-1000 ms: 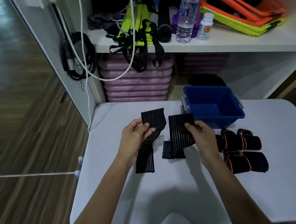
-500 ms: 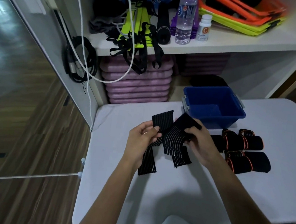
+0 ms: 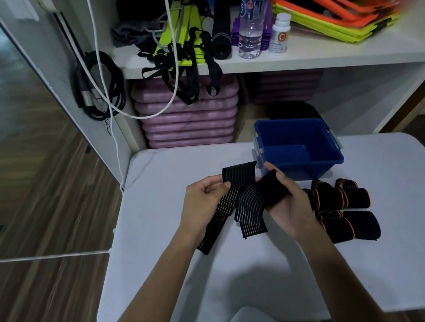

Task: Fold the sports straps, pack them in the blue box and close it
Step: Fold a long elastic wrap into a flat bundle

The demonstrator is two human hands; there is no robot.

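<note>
White table (image 3: 353, 254), left hand (image 3: 203, 199) pinching black strap (image 3: 239, 192), right hand (image 3: 289, 205) curled gripping its folded end

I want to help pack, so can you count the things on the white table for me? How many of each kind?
Striped black straps, held in the left hand and right hand: 2
Rolled black straps with orange edges, lying on the table: 4
Blue box, open and empty: 1
Total: 7
</note>
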